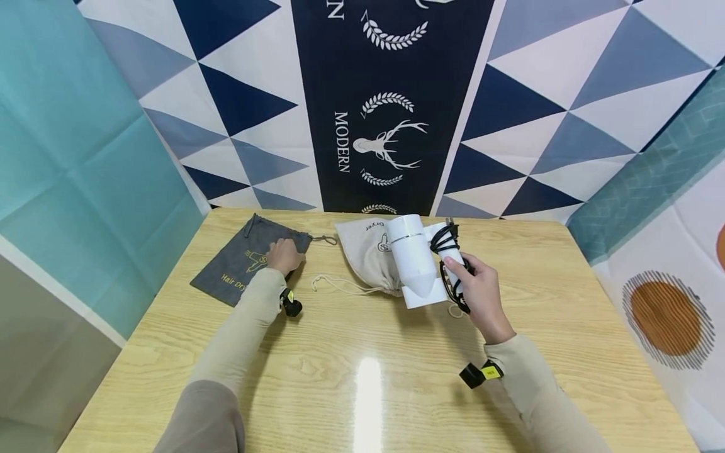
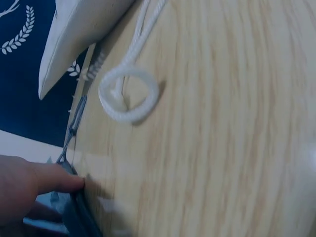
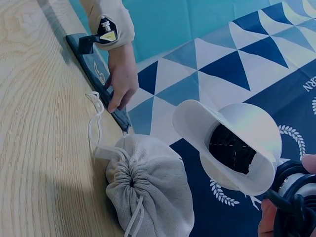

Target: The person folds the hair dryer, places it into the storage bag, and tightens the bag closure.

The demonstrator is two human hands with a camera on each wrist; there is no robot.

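Note:
A white hair dryer [image 1: 412, 255] with a wide flared nozzle [image 3: 217, 143] is held above the table by my right hand [image 1: 481, 296]. The fingers grip its handle, which has a black cord [image 3: 296, 202] wound about it. Behind and below the dryer lies a full beige drawstring bag [image 1: 365, 248], its neck gathered. My left hand [image 1: 285, 256] is at the right edge of a flat dark grey drawstring bag [image 1: 226, 258] with yellow lettering. In the left wrist view the thumb [image 2: 61, 178] lies against this edge; the other fingers are partly hidden.
White cords [image 1: 345, 286] from the beige bag trail over the wooden table [image 1: 317, 377]. A patterned cloth wall [image 1: 255, 126] stands right behind the table's back edge. Teal panels [image 1: 73, 157] rise on the left.

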